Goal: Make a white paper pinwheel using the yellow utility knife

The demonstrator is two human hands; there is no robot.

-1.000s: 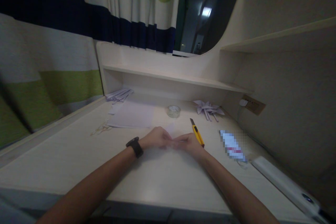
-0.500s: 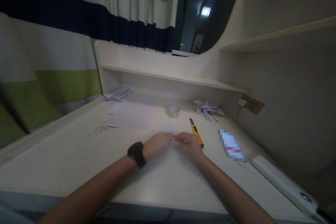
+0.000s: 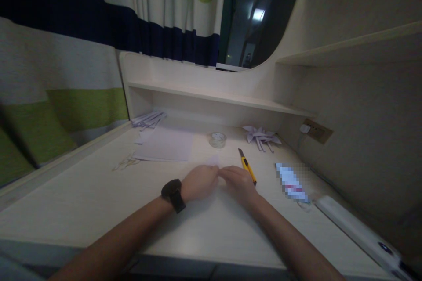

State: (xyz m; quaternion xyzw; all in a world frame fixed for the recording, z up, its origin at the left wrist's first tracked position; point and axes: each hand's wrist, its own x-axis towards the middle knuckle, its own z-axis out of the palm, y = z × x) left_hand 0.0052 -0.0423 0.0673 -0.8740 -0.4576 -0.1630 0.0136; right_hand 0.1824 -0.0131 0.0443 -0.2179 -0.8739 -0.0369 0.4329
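My left hand (image 3: 199, 182), with a dark watch (image 3: 173, 195) on its wrist, is closed low over the desk. A pale piece of paper (image 3: 212, 159) pokes out beyond its fingers. My right hand (image 3: 238, 183) meets it fingertip to fingertip, its fingers pressed together at the paper's near end. Most of the paper is hidden by the hands. Just right of my right hand lies a yellow utility knife (image 3: 248, 167), its blade pointing away. A roll of clear tape (image 3: 218, 140) rests behind the hands.
Paper sheets (image 3: 168, 142), folded strips (image 3: 150, 119) and rubber bands (image 3: 127, 162) lie on the left. Folded paper pinwheels (image 3: 260, 136) sit at the back right. A blurred-out phone-like item (image 3: 292, 183) and a white lamp bar (image 3: 356, 226) lie right. A shelf (image 3: 211, 95) spans the back.
My right hand's fingers have flattened and straightened against the paper. My left hand has shifted only slightly. The things on the desk stay in place.
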